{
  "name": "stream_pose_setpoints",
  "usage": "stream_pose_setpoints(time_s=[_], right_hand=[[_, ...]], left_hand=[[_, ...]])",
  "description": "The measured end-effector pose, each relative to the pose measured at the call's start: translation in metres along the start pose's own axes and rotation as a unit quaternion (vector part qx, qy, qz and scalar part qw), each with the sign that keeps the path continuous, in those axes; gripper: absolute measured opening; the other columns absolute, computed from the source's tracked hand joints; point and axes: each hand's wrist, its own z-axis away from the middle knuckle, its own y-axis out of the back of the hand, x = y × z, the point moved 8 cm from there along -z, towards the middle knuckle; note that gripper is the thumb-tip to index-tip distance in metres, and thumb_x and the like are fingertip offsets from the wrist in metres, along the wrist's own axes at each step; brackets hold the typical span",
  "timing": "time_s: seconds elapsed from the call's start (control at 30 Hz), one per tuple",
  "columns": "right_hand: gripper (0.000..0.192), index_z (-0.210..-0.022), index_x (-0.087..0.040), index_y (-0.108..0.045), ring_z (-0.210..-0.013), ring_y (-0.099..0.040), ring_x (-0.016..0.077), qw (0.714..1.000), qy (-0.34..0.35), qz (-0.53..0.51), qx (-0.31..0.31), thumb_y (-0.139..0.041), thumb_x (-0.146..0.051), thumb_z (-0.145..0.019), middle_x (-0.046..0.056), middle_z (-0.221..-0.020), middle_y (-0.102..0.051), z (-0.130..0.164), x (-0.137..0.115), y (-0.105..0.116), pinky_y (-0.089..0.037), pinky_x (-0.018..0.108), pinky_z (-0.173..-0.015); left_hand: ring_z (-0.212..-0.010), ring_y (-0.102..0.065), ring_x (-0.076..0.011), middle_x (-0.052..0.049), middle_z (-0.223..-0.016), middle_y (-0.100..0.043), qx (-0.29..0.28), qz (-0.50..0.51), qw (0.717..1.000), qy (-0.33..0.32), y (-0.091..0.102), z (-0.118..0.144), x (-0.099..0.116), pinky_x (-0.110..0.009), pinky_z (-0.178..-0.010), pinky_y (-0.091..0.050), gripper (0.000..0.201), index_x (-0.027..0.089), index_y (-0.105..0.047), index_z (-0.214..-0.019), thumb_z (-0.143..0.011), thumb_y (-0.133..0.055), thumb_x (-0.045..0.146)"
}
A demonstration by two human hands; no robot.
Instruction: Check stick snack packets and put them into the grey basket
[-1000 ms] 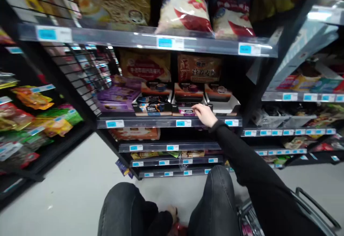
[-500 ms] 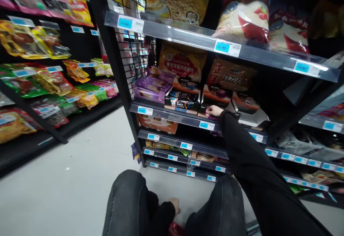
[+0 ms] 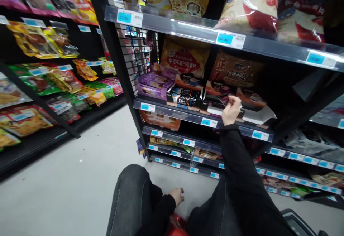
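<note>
Nearest the camera, a crouching person's left hand (image 3: 177,195) hangs between dark-trousered knees, fingers loosely curled and holding nothing, just above a red object (image 3: 176,225) too hidden to identify. Farther out, the black-sleeved right hand (image 3: 231,110) pinches a small dark packet (image 3: 223,99) between thumb and fingertips, lifted just over an open display box (image 3: 215,107) on the middle shelf (image 3: 193,118). Beyond stand purple boxes (image 3: 153,83) and large bags (image 3: 185,57).
</note>
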Motion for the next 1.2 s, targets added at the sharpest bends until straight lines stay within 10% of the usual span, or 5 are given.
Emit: stream_pose_setpoints(time_s=[0.13,0.27,0.6,0.87,1.2], right_hand=[[0.011,-0.089,-0.02,-0.044,-0.079,-0.051,0.0137,0.966,-0.134,-0.196,0.101,-0.038,-0.021,-0.079,0.003,-0.084,-0.048,-0.014,0.004,0.022,-0.041,0.033,-0.08],[0.012,-0.072,-0.022,-0.042,-0.062,-0.044,0.0116,0.798,-0.303,-0.52,0.017,-0.039,-0.032,-0.079,-0.002,-0.066,-0.037,0.009,-0.015,0.021,-0.042,0.033,-0.072],[0.041,-0.063,-0.023,-0.045,-0.058,-0.044,0.0155,0.399,-0.712,-0.567,-0.105,-0.037,-0.062,-0.075,0.0,-0.061,-0.041,0.341,-0.029,-0.003,-0.044,0.036,-0.068],[0.028,-0.089,-0.022,-0.056,-0.066,-0.056,0.0131,0.415,-0.718,-0.411,-0.379,-0.064,-0.027,-0.062,0.0,-0.077,-0.056,0.391,0.015,-0.005,-0.046,0.03,-0.064],[0.032,-0.081,-0.017,-0.064,-0.068,-0.062,0.0142,0.499,-0.686,-0.311,-0.428,-0.073,-0.027,-0.053,-0.001,-0.073,-0.057,0.385,0.036,0.001,-0.05,0.032,-0.073]], left_hand=[[-0.085,-0.061,-0.027,-0.008,-0.076,-0.064,0.031,-0.035,0.998,0.043,0.005,-0.003,-0.017,-0.038,-0.08,-0.039,0.021,0.015,-0.064,-0.088,-0.068,-0.057,0.012],[-0.079,-0.06,-0.0215,-0.008,-0.085,-0.065,0.056,0.158,0.986,-0.011,0.031,0.016,0.0,-0.035,-0.077,-0.042,0.028,0.016,-0.063,-0.096,-0.072,-0.057,0.03],[-0.088,-0.062,-0.0231,-0.009,-0.096,-0.061,-0.009,0.62,0.782,-0.067,0.051,0.069,0.002,-0.039,-0.074,-0.05,0.065,0.026,-0.04,-0.128,-0.07,-0.065,0.041],[-0.064,-0.065,-0.0153,-0.004,-0.07,-0.063,0.2,0.561,0.801,0.064,0.068,0.034,-0.064,-0.025,-0.063,-0.054,0.041,0.012,-0.064,-0.093,-0.055,-0.078,0.02],[-0.063,-0.066,-0.0205,-0.007,-0.075,-0.068,0.25,0.501,0.826,0.062,0.076,0.03,-0.07,-0.034,-0.063,-0.058,0.028,0.01,-0.067,-0.081,-0.06,-0.073,0.027]])
